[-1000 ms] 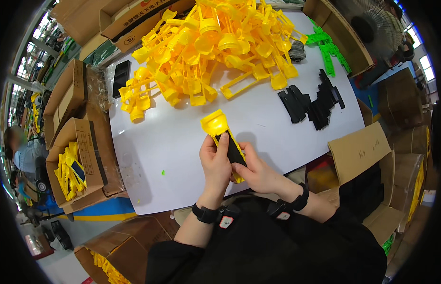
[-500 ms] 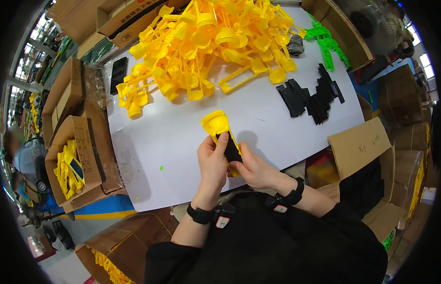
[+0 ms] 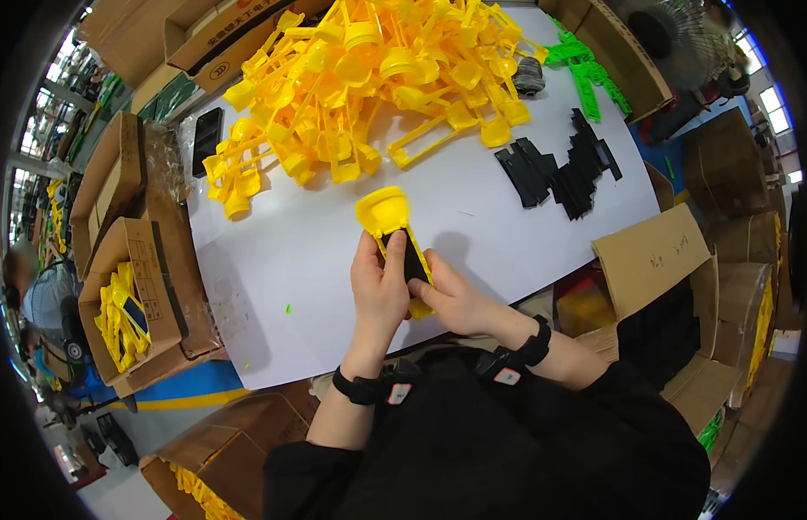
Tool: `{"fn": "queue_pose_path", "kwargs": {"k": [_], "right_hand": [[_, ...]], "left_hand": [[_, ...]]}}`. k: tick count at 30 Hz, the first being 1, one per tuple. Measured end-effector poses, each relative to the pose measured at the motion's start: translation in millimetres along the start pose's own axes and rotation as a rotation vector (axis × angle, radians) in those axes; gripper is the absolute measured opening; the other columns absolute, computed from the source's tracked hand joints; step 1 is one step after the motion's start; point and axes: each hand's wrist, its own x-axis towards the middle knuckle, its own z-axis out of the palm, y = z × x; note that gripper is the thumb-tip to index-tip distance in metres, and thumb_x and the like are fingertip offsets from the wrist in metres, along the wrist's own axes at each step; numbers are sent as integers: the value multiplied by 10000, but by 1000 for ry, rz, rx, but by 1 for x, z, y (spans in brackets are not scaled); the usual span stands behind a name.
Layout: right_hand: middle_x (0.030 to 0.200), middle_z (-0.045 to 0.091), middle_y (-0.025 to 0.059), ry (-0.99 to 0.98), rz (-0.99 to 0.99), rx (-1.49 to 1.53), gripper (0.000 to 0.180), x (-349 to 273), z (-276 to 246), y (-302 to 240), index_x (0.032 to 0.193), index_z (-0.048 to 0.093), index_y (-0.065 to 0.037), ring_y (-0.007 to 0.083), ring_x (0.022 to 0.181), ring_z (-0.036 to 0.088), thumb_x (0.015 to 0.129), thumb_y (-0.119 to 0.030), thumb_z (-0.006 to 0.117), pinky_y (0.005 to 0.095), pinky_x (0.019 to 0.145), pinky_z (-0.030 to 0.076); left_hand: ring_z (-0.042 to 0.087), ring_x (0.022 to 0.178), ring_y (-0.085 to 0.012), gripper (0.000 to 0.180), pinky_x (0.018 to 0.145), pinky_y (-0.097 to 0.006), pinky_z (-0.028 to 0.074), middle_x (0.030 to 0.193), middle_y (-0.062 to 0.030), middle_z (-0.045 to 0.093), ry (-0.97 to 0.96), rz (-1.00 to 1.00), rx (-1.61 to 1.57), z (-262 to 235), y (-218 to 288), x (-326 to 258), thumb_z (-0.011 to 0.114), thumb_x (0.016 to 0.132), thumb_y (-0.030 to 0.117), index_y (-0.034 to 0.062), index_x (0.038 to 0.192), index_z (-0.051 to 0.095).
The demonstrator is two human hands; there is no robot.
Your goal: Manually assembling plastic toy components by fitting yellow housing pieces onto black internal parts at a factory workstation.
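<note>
Over the near part of the white table, both my hands are closed on a yellow plastic frame with a wide cupped end pointing away from me. A flat black strip lies along the inside of the frame. My left hand grips the frame's left side, its thumb pressed on the upper part of the strip. My right hand grips the lower right, with its thumb on the strip's near end. The frame's near end is partly hidden by my fingers.
A large heap of yellow plastic frames covers the far side of the white table. Dark strips lie to the right, green plastic parts beyond them. A phone rests at the left edge. Cardboard boxes stand around.
The hands and the yellow frame appear slightly farther left and up; the whole view has shifted a little too. Both thumbs still press on the black strip.
</note>
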Motion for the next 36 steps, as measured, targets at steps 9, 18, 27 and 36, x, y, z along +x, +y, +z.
{"fn": "queue_pose_path", "kwargs": {"k": [9,18,27,36], "right_hand": [[989,610,208,-103,158,-26,258,-1,-3,-29,1184,419,41,302,914,625,967,-98,413,397,796,479],[952,623,218,16,-74,-125,238,-4,10,-10,1137,432,58,374,808,634,961,-102,441,415,722,490],[791,637,112,64,94,-233,263,-1,14,-13,1013,520,57,261,734,644,989,-201,475,368,647,504],[1008,611,182,-141,123,264,215,-9,4,-34,1137,413,30,265,876,620,965,-99,411,367,796,480]], "left_hand": [[680,832,-246,208,735,-344,565,971,-187,639,-21,-107,-285,-3,5,4,374,1013,112,10,1193,361],[673,791,-257,306,751,-360,554,845,-124,614,-100,-134,-365,-9,1,5,333,1042,287,12,1161,396],[646,719,-230,517,811,-393,518,762,-101,584,-31,35,-183,7,-2,-2,267,1025,473,-10,1113,431],[652,822,-244,402,798,-355,524,942,-152,627,-112,-130,-183,-4,25,6,328,1035,373,-2,1147,424]]}}
